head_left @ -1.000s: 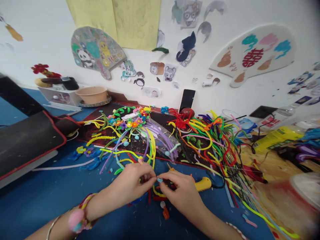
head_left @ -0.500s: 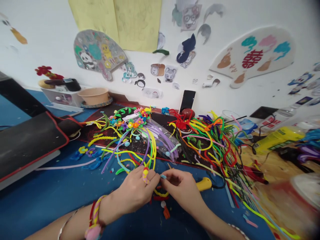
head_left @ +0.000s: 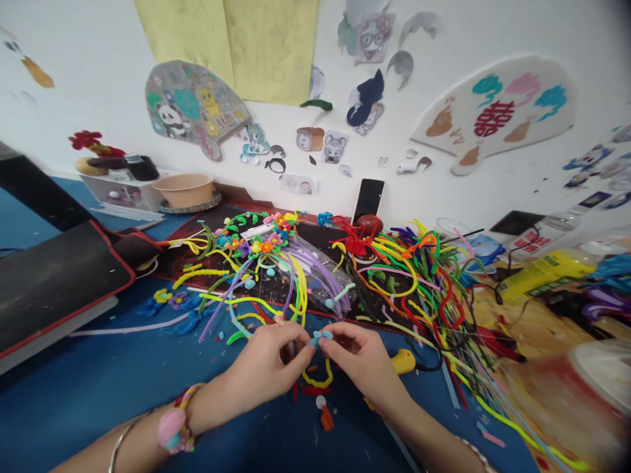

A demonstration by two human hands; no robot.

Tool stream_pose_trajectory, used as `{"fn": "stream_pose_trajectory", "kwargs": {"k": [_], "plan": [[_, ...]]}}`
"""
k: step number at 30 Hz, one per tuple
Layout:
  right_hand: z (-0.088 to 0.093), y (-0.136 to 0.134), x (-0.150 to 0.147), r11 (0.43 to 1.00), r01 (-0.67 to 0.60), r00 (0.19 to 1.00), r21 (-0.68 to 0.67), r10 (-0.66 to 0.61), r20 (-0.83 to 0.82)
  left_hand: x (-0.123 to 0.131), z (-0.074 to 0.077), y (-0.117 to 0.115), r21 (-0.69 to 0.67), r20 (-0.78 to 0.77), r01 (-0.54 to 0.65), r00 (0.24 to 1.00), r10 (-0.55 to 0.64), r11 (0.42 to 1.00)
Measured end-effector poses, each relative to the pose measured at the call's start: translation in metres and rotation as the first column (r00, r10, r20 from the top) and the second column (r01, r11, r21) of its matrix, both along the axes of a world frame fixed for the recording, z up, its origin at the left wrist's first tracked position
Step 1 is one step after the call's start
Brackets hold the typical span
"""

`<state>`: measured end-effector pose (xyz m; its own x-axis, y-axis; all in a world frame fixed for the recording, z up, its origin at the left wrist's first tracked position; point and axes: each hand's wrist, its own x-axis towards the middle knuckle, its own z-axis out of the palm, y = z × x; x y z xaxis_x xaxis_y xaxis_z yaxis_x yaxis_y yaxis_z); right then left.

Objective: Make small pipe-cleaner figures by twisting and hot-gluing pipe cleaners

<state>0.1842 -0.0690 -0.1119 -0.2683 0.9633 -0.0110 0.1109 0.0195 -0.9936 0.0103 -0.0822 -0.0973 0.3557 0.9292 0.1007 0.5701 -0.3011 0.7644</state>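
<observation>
Between my two hands is a small light-blue piece of bent pipe cleaner (head_left: 321,336), looped into a little shape. My left hand (head_left: 276,358) pinches its left side with thumb and forefinger. On its right side, the fingertips of my right hand (head_left: 362,361) are closed on the same piece. Just below my hands a yellow pipe cleaner (head_left: 318,382) curves over the blue table, with a red bit beside it. An orange scrap (head_left: 327,418) lies nearer to me. The yellow handle of a tool (head_left: 403,361) shows right of my right hand.
Pipe-cleaner flowers (head_left: 266,244) and purple stems in a plastic bag (head_left: 325,279) lie behind my hands. A tangle of coloured pipe cleaners (head_left: 419,263) spreads to the right. A phone (head_left: 369,198) leans against the wall. A black stand (head_left: 59,282) is at left.
My left hand has rolled over, so its thumb and forefinger now show. The light-blue pipe cleaner is more exposed between both hands, with its loops visible.
</observation>
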Motion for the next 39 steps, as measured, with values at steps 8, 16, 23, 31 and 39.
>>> {"fn": "stream_pose_trajectory", "kwargs": {"k": [8, 16, 23, 31, 39], "plan": [[0.002, -0.012, -0.007, 0.974, 0.064, 0.983, 0.217, -0.099, 0.154, 0.002, -0.007, 0.0, 0.151, -0.151, -0.04, 0.986, 0.063, 0.988], [0.003, -0.019, -0.01, 0.959, 0.12, 0.98, 0.257, -0.156, 0.125, 0.002, -0.016, -0.005, 0.511, -0.236, -0.006, 0.96, 0.147, 0.86], [0.002, -0.009, -0.007, 0.997, 0.061, 0.998, 0.049, -0.059, -0.025, 0.003, 0.001, -0.003, 0.059, 0.07, -0.036, 0.997, 0.032, 0.998], [0.011, -0.002, 0.003, 0.975, -0.101, 0.988, 0.197, 0.075, 0.135, 0.002, -0.002, -0.002, -0.016, 0.141, -0.07, 0.987, 0.072, 0.997], [0.014, -0.005, 0.004, 0.857, -0.096, 0.947, 0.507, -0.078, 0.311, 0.003, -0.002, -0.002, 0.01, 0.101, -0.062, 0.993, 0.061, 0.998]]}}
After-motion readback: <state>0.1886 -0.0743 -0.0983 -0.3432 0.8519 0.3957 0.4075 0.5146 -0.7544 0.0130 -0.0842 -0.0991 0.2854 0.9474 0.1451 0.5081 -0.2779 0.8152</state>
